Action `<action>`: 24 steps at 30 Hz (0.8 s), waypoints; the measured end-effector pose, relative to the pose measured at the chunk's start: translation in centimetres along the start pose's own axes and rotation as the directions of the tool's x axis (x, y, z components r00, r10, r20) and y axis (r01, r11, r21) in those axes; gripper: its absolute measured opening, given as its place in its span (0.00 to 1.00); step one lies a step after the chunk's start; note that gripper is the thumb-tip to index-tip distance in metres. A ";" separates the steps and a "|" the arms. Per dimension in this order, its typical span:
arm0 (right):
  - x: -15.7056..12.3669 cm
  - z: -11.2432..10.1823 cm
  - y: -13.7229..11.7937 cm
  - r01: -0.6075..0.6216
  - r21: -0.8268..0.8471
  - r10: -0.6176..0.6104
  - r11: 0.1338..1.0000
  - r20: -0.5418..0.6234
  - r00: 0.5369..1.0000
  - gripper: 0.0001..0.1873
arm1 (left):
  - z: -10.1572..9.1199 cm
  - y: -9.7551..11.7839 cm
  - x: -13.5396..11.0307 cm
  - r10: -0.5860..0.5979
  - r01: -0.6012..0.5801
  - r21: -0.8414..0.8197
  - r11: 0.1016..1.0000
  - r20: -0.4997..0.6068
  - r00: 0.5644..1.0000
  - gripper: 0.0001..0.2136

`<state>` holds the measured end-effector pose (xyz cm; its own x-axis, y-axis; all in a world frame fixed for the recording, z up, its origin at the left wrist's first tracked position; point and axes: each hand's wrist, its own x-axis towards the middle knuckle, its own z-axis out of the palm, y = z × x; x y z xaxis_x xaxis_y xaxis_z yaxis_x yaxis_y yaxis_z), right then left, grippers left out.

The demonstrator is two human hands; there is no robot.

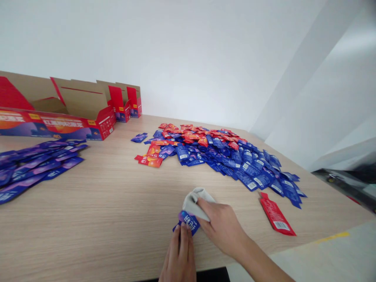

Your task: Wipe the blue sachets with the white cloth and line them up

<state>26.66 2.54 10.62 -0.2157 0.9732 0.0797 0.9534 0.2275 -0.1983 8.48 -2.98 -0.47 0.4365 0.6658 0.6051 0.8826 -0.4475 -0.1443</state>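
A blue sachet [190,221] with white lettering lies on the table in front of me. My left hand [179,250] rests on its near end, fingers stretched out side by side, pressing it down; the thumb is hidden. My right hand [221,225] is closed around a folded pale grey cloth [199,197], which touches the sachet's far side and covers part of it. To the right of my right hand lies a red sachet [276,215], its barcode side up.
Beyond my hands spreads a large pile of blue sachets [249,168] and red sachets [202,135]. Several blue sachets [38,166] are stacked at the left. An open red carton [76,125] and two smaller upright boxes [120,111] stand at the back left, near the wall.
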 end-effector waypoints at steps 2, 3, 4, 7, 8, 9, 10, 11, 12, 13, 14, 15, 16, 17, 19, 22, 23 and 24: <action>0.0 0.1 -0.2 -0.003 -0.011 0.003 1.000 0.016 1.000 0.16 | -0.1 -0.1 0.0 0.006 -0.006 -0.006 1.000 0.000 1.000 0.25; 0.1 0.1 0.1 -0.081 -0.035 0.081 0.996 0.002 0.997 0.16 | -0.1 -0.1 0.0 0.010 -0.010 -0.008 1.000 -0.001 1.000 0.25; 0.2 0.0 0.5 -0.178 -0.054 0.177 0.982 -0.027 0.984 0.17 | -0.2 -0.2 0.0 0.014 -0.014 -0.008 1.000 -0.003 1.000 0.25; -0.1 -0.2 1.0 -0.279 0.003 0.277 0.960 -0.120 0.953 0.23 | 0.0 -0.2 -0.2 0.018 -0.018 0.007 1.000 -0.018 1.000 0.24; -0.4 -0.2 0.7 -0.202 0.049 0.206 0.978 -0.116 0.972 0.22 | 0.2 -0.2 -0.3 0.021 -0.021 0.015 1.000 -0.025 0.999 0.24; -0.8 -0.1 0.3 -0.079 0.088 0.087 0.993 -0.091 0.992 0.21 | 0.4 -0.3 -0.4 0.026 -0.025 0.024 0.999 -0.034 0.999 0.24; -1.1 0.1 -0.3 0.059 0.112 -0.054 0.992 -0.051 0.997 0.18 | 0.7 -0.3 -0.6 0.034 -0.033 0.031 0.999 -0.041 0.999 0.23; -1.2 0.3 -0.7 0.168 0.116 -0.169 0.979 -0.002 0.986 0.17 | 1.0 -0.5 -0.7 0.055 -0.053 0.035 0.998 -0.049 0.997 0.23; -1.1 0.4 -1.0 0.207 0.088 -0.212 0.974 0.044 0.976 0.16 | 1.3 -0.6 -0.8 0.082 -0.080 0.038 0.996 -0.053 0.995 0.23; -0.8 0.5 -1.0 0.174 0.035 -0.176 0.984 0.069 0.982 0.17 | 1.5 -0.8 -0.9 0.111 -0.109 0.039 0.993 -0.055 0.992 0.23; -0.4 0.5 -0.7 0.083 -0.024 -0.082 0.996 0.063 0.995 0.18 | 1.5 -0.9 -0.9 0.134 -0.132 0.038 0.991 -0.052 0.990 0.24; 0.1 0.4 -0.3 -0.031 -0.071 0.034 0.997 0.035 0.999 0.20 | 1.5 -0.9 -0.9 0.141 -0.139 0.037 0.990 -0.043 0.989 0.24; 0.6 0.2 0.2 -0.131 -0.101 0.132 0.986 -0.001 0.991 0.20 | 1.4 -0.9 -0.8 0.129 -0.128 0.034 0.991 -0.031 0.991 0.25; 0.9 0.0 0.6 -0.193 -0.116 0.191 0.974 -0.030 0.981 0.20 | 1.3 -0.8 -0.7 0.099 -0.099 0.032 0.995 -0.019 0.995 0.26; 1.0 -0.6 0.8 -0.199 -0.103 0.195 0.975 -0.046 0.980 0.19 | 0.8 -0.4 -0.5 0.039 -0.039 0.030 0.999 -0.001 0.999 0.26; 0.3 -0.9 0.0 -0.019 -0.050 0.018 0.999 -0.034 0.999 0.16 | 0.4 0.1 -0.4 0.005 -0.005 0.021 1.000 0.001 1.000 0.24; 0.2 -0.8 -0.1 0.018 -0.043 -0.019 0.999 -0.028 0.999 0.16 | 0.4 0.1 -0.4 0.000 0.000 0.013 1.000 0.004 1.000 0.24; 0.1 -0.7 0.0 0.012 -0.046 -0.014 0.999 -0.024 1.000 0.16 | 0.3 0.1 -0.4 -0.007 0.007 0.004 1.000 0.010 1.000 0.25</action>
<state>26.81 2.63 11.35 -0.2234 0.9689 0.1060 0.9593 0.2379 -0.1520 8.44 -3.12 -1.02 0.4319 0.6751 0.5980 0.8864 -0.4402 -0.1433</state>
